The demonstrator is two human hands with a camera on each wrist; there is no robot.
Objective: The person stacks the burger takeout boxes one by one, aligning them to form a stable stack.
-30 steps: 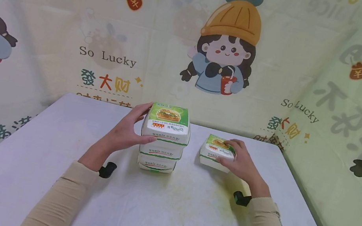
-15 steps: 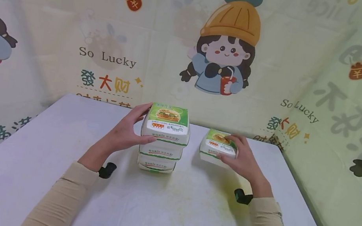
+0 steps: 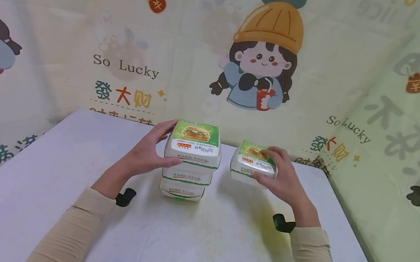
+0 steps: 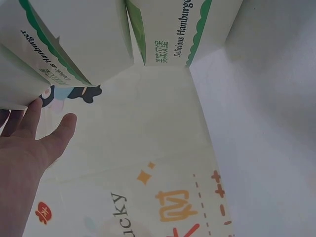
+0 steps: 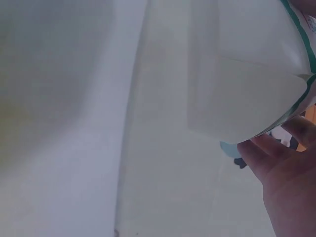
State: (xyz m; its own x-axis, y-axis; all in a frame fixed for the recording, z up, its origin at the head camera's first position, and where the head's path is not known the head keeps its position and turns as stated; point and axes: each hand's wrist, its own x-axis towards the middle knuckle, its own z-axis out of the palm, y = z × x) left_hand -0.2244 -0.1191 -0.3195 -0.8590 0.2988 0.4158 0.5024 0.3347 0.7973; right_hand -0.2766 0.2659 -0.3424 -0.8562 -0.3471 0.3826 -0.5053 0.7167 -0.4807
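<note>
Three white-and-green hamburger boxes stand stacked near the middle of the table in the head view: a top box, a middle box and a bottom box. My left hand holds the left side of the top box, thumb at its front corner and fingers toward its back. To the right of the stack, my right hand grips another hamburger box by its right side, held above the table. Its plain white underside fills much of the right wrist view.
The white table extends toward me and to both sides. Behind it hangs a printed cloth backdrop, with another cloth wall on the right. A gap separates the held box from the stack.
My right hand has lifted its hamburger box up and slightly away from me, and the box now sits straighter. The left hand and the stack stay as they were.
</note>
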